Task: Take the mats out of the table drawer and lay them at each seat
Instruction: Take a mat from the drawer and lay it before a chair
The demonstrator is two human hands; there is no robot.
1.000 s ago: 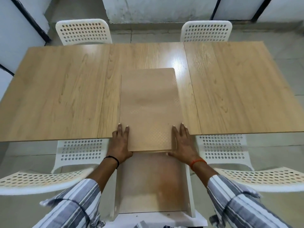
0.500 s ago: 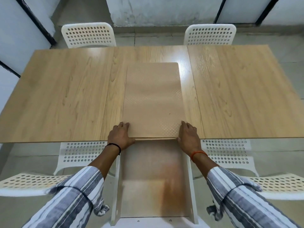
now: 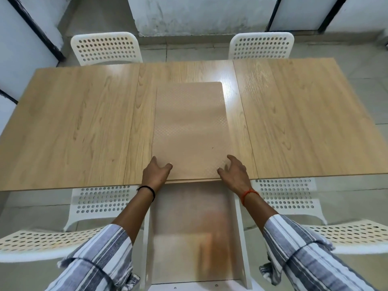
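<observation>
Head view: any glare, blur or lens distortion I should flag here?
Head view: glare streaks the table just beyond the stack of mats; the open drawer floor looks smeared and soft, with an orange blotch; wide-angle bowing curves the table's edges; the left hand and right hand stay fairly sharp.

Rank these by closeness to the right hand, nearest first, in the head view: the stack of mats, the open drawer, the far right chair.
1. The stack of mats: right hand is at its near right corner, middle of the table.
2. The open drawer: just below the hand, pulled out toward the person.
3. The far right chair: across the table, by the wall.
</observation>
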